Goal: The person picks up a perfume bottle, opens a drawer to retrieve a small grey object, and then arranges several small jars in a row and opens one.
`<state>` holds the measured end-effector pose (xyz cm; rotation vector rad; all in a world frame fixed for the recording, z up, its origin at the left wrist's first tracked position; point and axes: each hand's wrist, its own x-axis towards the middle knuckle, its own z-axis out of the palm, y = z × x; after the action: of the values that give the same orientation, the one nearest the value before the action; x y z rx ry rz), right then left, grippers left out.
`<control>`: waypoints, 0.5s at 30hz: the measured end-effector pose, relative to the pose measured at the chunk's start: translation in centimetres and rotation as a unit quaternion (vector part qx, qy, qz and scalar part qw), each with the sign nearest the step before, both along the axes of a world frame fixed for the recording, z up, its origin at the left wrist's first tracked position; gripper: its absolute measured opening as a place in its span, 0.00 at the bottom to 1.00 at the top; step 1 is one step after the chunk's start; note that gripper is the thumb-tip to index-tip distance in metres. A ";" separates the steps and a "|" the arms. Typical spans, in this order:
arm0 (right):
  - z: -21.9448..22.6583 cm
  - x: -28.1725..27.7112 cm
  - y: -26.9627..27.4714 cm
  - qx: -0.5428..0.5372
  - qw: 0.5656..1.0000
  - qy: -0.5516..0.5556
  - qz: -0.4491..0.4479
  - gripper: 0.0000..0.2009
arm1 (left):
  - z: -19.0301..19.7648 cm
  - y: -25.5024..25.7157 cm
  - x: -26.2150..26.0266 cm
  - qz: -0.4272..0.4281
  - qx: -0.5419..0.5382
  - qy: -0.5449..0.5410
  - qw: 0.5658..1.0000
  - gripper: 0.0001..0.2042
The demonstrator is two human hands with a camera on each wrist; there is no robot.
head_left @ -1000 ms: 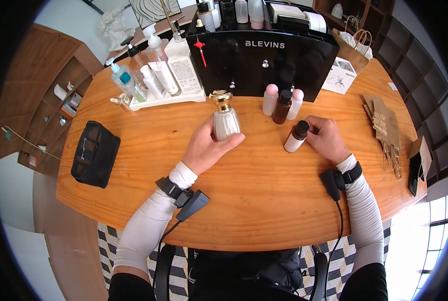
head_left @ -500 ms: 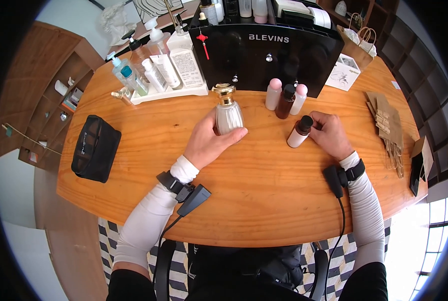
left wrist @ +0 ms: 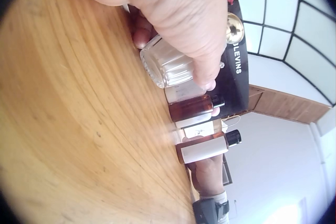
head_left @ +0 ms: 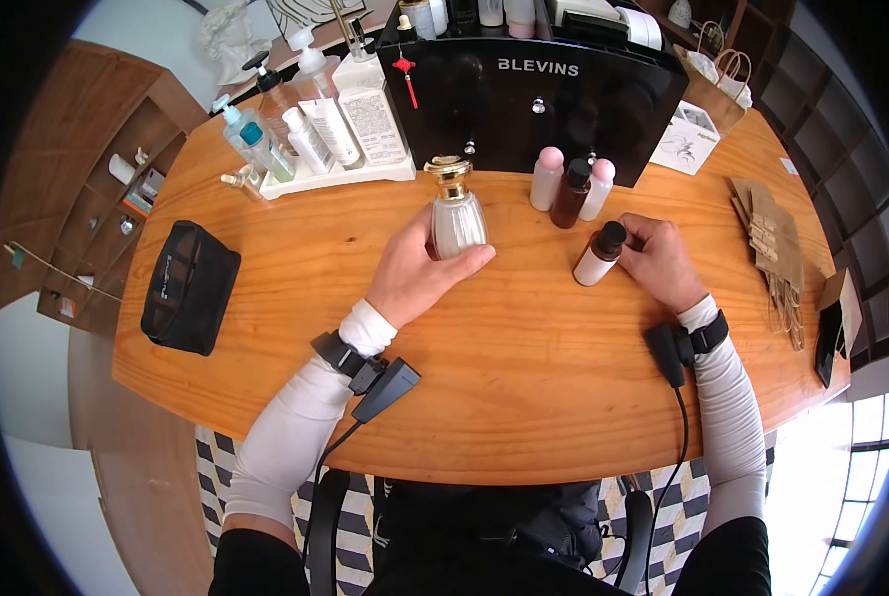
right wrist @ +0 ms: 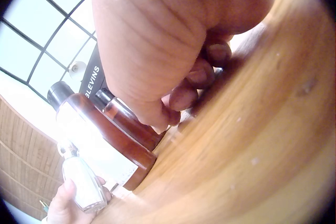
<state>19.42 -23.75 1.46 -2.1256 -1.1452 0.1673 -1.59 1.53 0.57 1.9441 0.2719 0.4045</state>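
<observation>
My left hand (head_left: pixel 419 266) curls its thumb and fingers around a fluted clear glass perfume bottle (head_left: pixel 457 226) with a gold cap, held upright. The bottle's base sits close over the wood in the left wrist view. At the right, a brown bottle (head_left: pixel 595 260) with a black cap and white label stands on the table (head_left: pixel 504 397). My right hand (head_left: pixel 663 260) rests beside that bottle, fingers curled in and thumb tip against the index finger. Nothing shows between those fingers in the right wrist view. Another brown bottle (head_left: pixel 569 199) stands behind, between two pink-capped bottles (head_left: pixel 547 182).
A black cabinet (head_left: pixel 524 104) stands at the back, with a white tray (head_left: pixel 340 181) of pump bottles and tubes at its left. On the left lies a black pouch (head_left: pixel 190 288). Brown paper bags (head_left: pixel 767 238) lie at the right, and a white box (head_left: pixel 685 139) stands farther back.
The head view has tilted slightly, so the table and its things appear a little higher. Both hands keep their places, the left still gripping the perfume bottle.
</observation>
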 end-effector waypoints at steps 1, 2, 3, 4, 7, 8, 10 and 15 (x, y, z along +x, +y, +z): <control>0.2 -0.1 -0.1 -0.003 1.000 0.002 -0.007 0.05 | -0.4 0.0 0.1 0.006 -0.022 -0.006 1.000 0.23; 0.3 0.0 -0.1 -0.003 1.000 0.001 -0.008 0.05 | -0.4 0.0 0.2 0.012 -0.045 -0.012 0.999 0.24; 0.3 0.0 -0.1 -0.002 1.000 0.002 -0.009 0.05 | -0.4 0.0 0.3 0.011 -0.045 -0.013 0.999 0.24; 0.2 -0.1 -0.1 -0.002 1.000 0.004 -0.010 0.05 | -0.4 -0.1 0.3 0.013 -0.040 -0.014 0.999 0.24; -0.1 0.2 0.0 -0.001 1.000 0.002 0.002 0.06 | -0.3 -0.2 0.0 0.018 -0.029 -0.015 0.999 0.24; 0.1 0.1 0.0 0.000 1.000 0.001 0.002 0.06 | -0.1 -0.2 0.1 0.018 -0.022 -0.021 0.999 0.24; 0.4 -0.3 -0.1 -0.001 1.000 -0.005 -0.013 0.06 | 0.0 -0.1 0.1 0.007 -0.027 -0.011 1.000 0.23; -0.2 0.0 0.0 -0.003 1.000 0.001 -0.005 0.06 | 0.1 -0.1 -0.1 0.005 -0.007 0.001 1.000 0.22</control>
<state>19.41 -23.75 1.25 -2.1359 -1.1336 0.1697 -1.70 1.40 0.63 1.9310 0.2845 0.4062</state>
